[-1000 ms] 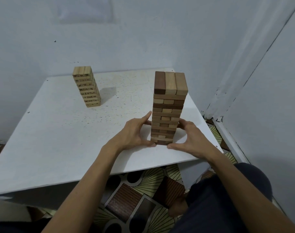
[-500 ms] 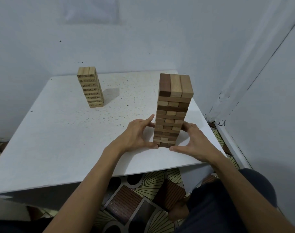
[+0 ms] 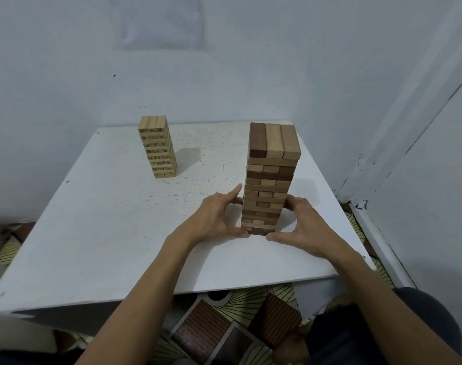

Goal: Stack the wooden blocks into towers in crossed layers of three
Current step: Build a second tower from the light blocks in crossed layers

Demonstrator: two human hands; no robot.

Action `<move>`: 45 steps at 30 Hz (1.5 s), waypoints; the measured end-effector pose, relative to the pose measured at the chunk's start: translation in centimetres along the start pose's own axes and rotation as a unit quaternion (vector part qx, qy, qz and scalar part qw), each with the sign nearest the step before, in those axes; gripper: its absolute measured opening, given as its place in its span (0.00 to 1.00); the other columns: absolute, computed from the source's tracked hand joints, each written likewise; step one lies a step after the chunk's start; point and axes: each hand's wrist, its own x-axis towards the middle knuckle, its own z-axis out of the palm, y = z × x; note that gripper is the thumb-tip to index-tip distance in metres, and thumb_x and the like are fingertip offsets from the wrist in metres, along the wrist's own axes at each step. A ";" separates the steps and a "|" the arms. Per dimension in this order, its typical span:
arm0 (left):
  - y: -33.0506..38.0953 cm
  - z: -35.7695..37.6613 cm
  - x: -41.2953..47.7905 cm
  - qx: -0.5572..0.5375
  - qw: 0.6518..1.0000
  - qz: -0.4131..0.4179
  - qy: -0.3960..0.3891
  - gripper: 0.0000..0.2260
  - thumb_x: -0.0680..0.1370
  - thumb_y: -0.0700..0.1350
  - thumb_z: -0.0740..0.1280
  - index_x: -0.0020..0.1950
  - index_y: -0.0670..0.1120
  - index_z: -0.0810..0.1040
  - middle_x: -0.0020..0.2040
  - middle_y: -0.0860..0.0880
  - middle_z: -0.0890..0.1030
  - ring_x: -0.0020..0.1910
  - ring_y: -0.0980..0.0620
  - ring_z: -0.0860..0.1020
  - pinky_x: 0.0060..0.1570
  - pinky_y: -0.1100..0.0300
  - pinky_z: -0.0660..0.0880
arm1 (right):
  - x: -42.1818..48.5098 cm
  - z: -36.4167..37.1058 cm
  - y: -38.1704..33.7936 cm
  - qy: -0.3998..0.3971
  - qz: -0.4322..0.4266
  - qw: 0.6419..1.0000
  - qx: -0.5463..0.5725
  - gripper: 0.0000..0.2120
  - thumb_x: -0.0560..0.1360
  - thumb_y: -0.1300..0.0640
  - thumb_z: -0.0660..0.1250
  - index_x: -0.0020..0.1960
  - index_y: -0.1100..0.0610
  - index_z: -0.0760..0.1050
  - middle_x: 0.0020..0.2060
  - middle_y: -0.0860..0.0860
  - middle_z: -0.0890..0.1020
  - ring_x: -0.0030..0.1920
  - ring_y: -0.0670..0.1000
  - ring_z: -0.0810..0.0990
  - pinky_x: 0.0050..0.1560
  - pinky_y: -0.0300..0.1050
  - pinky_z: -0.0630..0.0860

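Observation:
A tall tower of brown and tan wooden blocks (image 3: pixel 270 177) stands on the white table (image 3: pixel 119 233), near its right front. Its top layer has one dark block and two light ones. My left hand (image 3: pixel 216 219) cups the tower's lower left side, thumb at the base and fingers against the wall. My right hand (image 3: pixel 303 225) cups the lower right side the same way. A smaller tower of pale numbered blocks (image 3: pixel 157 146) stands at the table's far left, untouched.
Grey walls close in behind the table and along the right, meeting in a corner (image 3: pixel 356 198). Patterned floor tiles (image 3: pixel 224 325) show below the table's front edge. My dark-clad knee (image 3: pixel 382 325) is at lower right.
Both hands stay pressed around the base of the tall tower. The view has shifted slightly; the towers have not visibly moved on the table.

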 end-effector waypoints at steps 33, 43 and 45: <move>-4.8 -4.5 1.9 -0.057 0.995 -0.068 0.036 0.43 0.69 0.55 0.76 0.79 0.51 0.58 0.66 0.58 0.77 0.53 0.59 0.76 0.56 0.60 0.75 | 10.2 2.4 -1.9 -0.046 -0.036 0.998 0.015 0.43 0.67 0.43 0.78 0.75 0.42 0.59 0.68 0.42 0.71 0.70 0.46 0.64 0.68 0.49 0.67; -5.6 -5.4 2.6 -0.075 0.993 -0.071 0.057 0.40 0.72 0.50 0.75 0.79 0.51 0.59 0.64 0.58 0.77 0.47 0.62 0.78 0.42 0.73 0.72 | 12.7 2.6 -2.8 -0.055 -0.037 0.998 0.021 0.41 0.67 0.44 0.78 0.74 0.43 0.62 0.68 0.43 0.72 0.70 0.45 0.63 0.69 0.50 0.68; -5.6 -5.5 2.7 -0.089 0.991 -0.078 0.062 0.38 0.72 0.50 0.73 0.79 0.52 0.60 0.63 0.59 0.78 0.47 0.61 0.79 0.42 0.72 0.73 | 13.1 2.6 -3.1 -0.057 -0.038 0.997 0.020 0.41 0.67 0.45 0.78 0.74 0.43 0.62 0.66 0.42 0.72 0.70 0.45 0.63 0.67 0.46 0.67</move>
